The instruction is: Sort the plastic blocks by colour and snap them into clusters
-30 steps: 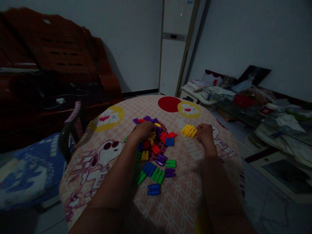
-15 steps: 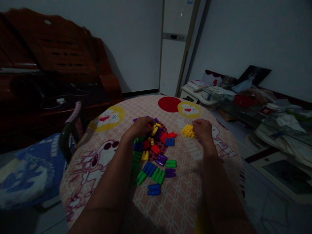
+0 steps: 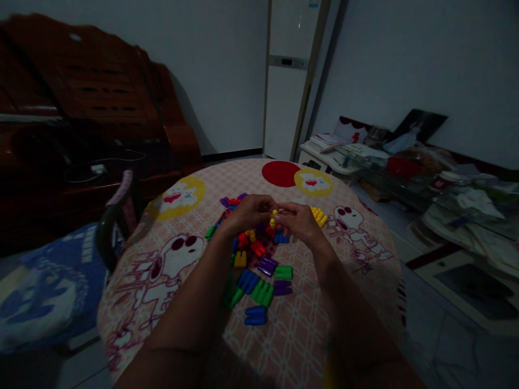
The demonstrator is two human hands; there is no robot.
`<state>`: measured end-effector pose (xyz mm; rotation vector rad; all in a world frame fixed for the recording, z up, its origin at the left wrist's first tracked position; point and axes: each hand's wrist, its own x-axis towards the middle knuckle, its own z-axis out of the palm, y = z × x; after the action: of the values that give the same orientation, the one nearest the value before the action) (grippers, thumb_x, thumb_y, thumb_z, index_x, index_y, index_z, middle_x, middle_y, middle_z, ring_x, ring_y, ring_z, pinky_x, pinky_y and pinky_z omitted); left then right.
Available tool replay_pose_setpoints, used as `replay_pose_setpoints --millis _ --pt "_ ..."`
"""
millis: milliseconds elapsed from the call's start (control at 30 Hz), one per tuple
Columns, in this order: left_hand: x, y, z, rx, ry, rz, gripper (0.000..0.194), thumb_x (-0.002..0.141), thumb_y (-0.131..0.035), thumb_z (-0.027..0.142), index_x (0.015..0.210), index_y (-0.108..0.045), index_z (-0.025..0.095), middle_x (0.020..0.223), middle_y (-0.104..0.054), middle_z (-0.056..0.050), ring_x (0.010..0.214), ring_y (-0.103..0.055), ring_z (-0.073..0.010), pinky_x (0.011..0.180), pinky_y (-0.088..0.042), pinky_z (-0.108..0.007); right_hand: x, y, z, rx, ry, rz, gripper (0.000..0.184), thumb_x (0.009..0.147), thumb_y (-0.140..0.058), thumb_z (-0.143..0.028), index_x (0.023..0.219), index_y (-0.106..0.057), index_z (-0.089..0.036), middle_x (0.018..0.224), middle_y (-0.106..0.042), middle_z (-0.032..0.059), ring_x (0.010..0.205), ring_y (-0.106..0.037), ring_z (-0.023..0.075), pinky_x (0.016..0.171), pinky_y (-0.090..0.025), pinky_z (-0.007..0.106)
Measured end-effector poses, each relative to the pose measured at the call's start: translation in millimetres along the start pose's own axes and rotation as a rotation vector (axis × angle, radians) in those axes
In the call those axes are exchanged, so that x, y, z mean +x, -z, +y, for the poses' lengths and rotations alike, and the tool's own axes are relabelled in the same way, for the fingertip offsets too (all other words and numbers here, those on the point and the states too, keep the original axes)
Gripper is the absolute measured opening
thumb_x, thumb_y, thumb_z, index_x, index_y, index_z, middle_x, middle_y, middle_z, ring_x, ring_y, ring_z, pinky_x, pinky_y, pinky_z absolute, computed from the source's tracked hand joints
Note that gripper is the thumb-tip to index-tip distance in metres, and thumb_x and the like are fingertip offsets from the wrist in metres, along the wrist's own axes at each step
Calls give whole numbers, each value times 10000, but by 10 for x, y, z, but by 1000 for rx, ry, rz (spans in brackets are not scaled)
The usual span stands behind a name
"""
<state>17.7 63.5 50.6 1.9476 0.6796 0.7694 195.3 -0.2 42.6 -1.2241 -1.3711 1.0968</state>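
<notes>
Over the pile of plastic toy pieces, my left hand point(image 3: 252, 212) and my right hand point(image 3: 299, 220) meet with fingertips pinched around a small yellow building piece point(image 3: 273, 217). Part of that piece is hidden by the fingers. Just beyond my right wrist lies a cluster of yellow pieces point(image 3: 319, 216), partly covered by the hand. Below the hands are a red piece point(image 3: 258, 248), a purple piece point(image 3: 267, 266) and a yellow piece point(image 3: 240, 260). Closer to me lie a green piece point(image 3: 263, 292) and a blue piece point(image 3: 255, 315).
A patterned cloth covers the round table point(image 3: 308, 335). A chair point(image 3: 117, 221) with a blue cloth stands at the left, before a wooden bench point(image 3: 109, 92). On the right, a cluttered glass-topped cabinet point(image 3: 425, 200) runs along the wall. A tall white unit point(image 3: 284, 108) stands behind.
My right hand has moved left from the yellow cluster, which stays on the table. My left hand has shifted slightly right with the yellow piece, and both hands now meet at it.
</notes>
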Motion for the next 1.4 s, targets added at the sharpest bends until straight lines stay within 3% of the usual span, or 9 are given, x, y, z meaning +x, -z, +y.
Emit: replay_pose_setpoints --millis 133,300,400,533,700,900,1133,1267,1400 --pt "26 -104 69 -92 -40 88 202 755 -717 283 862 -629 136 751 -677 -16 662 -638 -131 606 -481 -220 -3 125 -60 4 -36 24 496 674 -812 -389 1082 -726 -121 692 -720 24 517 -646 145 474 -544 245" --pt "55 -267 151 -226 -95 59 242 877 -610 369 965 -617 144 841 -672 -31 743 -654 -138 674 -521 -247 -46 318 -159 -122 -20 82 296 765 -734 -354 961 -742 -132 667 -722 37 521 -671 168 482 -551 257" --pt "75 -386 146 -121 -115 61 248 797 -695 301 974 -609 151 847 -672 -24 762 -646 -138 677 -509 -239 -64 396 -181 -171 -8 105 206 789 -695 -315 895 -726 -140 608 -697 24 519 -674 175 482 -550 253" --pt "103 -506 113 35 -124 109 194 765 -659 188 949 -605 157 777 -652 2 702 -628 -128 649 -494 -239 -65 458 -180 -186 -40 86 144 807 -657 -282 818 -699 -145 571 -680 20 510 -671 168 473 -546 239" --pt "105 -558 131 -30 -137 95 232 757 -624 146 985 -594 167 918 -703 -34 825 -686 -158 742 -541 -278 -95 565 -202 -151 -83 61 75 748 -669 -212 778 -687 -146 609 -699 30 542 -683 163 482 -550 224" --pt "102 -658 148 -41 -155 56 269 748 -637 112 1005 -593 177 957 -716 -39 877 -699 -169 778 -558 -287 -198 693 -292 -301 -74 -26 77 686 -657 -182 752 -680 -151 547 -661 6 483 -640 142 458 -517 205" --pt "63 -335 224 111 -156 187 231 813 -631 189 1043 -636 166 1000 -725 -64 896 -712 -180 793 -563 -298 -302 1156 -192 -440 -192 216 108 621 -585 -163 720 -624 -182 502 -626 -19 416 -590 138 385 -433 192" --pt "21 -167 255 186 -106 234 209 820 -632 221 1017 -666 156 963 -739 -59 842 -706 -176 747 -559 -283 -296 1298 10 -404 -234 163 96 613 -591 -184 707 -612 -188 485 -620 -2 403 -572 152 381 -430 220" --pt "2 -149 276 230 -92 225 205 824 -628 227 1009 -682 157 938 -747 -56 830 -703 -176 737 -549 -283 -251 1289 195 -473 -229 139 64 617 -596 -189 680 -604 -186 482 -611 -5 406 -556 137 364 -377 203"
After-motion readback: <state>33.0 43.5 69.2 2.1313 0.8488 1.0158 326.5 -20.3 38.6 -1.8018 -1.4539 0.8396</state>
